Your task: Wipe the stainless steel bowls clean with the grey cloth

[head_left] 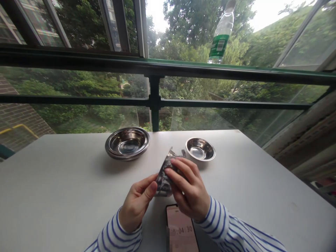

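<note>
My left hand [139, 201] pinches the rim of a small shiny steel bowl [165, 189] between thumb and fingers. The bowl is tilted up on its side above the table, its opening turned toward the right. My right hand [187, 185] presses a dark grey patterned cloth [183, 153] against the bowl, fingers curled over it. Much of the cloth and the bowl's inside is hidden behind the right hand. Just below the hands lies a phone [181, 227] with a timer on its screen, partly covered by the right wrist.
On the white table [65, 196], a stack of wider steel bowls [127, 143] stands at the back left. A single small steel bowl [200, 149] sits at the back right. Behind runs a dark green railing [91, 64] with a water bottle [222, 38] on it, before windows.
</note>
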The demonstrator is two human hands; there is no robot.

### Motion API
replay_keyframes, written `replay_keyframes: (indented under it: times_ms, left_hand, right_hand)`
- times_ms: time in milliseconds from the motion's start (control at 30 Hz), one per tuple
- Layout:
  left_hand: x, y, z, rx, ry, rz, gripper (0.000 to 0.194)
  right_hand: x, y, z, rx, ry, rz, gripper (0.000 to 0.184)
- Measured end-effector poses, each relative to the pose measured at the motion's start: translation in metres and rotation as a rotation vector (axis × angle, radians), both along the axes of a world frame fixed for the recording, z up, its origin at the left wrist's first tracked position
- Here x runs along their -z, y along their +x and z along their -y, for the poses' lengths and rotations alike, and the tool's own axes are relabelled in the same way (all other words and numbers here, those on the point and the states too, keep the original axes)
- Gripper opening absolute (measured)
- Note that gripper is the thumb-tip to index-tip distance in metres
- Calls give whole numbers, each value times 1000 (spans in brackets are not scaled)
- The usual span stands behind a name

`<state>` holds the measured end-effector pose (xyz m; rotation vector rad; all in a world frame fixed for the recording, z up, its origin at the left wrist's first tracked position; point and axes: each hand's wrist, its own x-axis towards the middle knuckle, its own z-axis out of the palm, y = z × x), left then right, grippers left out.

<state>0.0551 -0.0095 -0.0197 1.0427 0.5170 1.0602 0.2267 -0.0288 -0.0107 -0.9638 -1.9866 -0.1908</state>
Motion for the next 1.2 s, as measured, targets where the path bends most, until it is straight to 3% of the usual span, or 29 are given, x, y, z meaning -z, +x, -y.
replay_keyframes:
  times_ms: [133, 367, 567, 633, 700, 867, 933, 1200]
  left_hand:
    - [1, 3, 0, -44, -64, 107, 27]
    - [-2, 4, 0, -6, -102, 118, 26]
    - [-1, 5, -1, -54, -102, 166, 25]
    - [-1, 4, -1, -45, -87, 163, 26]
    - [0, 3, -1, -16, -63, 128, 27]
    - [6, -2, 0, 47, 31, -1, 29]
    - [7, -3, 0, 54, 63, -38, 30]
    - [5, -5, -2, -7, 125, -100, 29]
  right_hand:
    - [3, -2, -1, -53, 114, 108, 40]
    - [5, 9, -11, 84, -184, -267, 37]
    - [9, -3, 1, -50, 110, 92, 40]
    - [9, -4, 0, -58, 143, 103, 40]
    - [9, 0, -4, -27, 77, 14, 41]
    - [12, 11, -18, 51, -260, -398, 33]
    - [12, 12, -19, 53, -297, -440, 32]
    - [6, -1, 2, -41, -8, 18, 48]
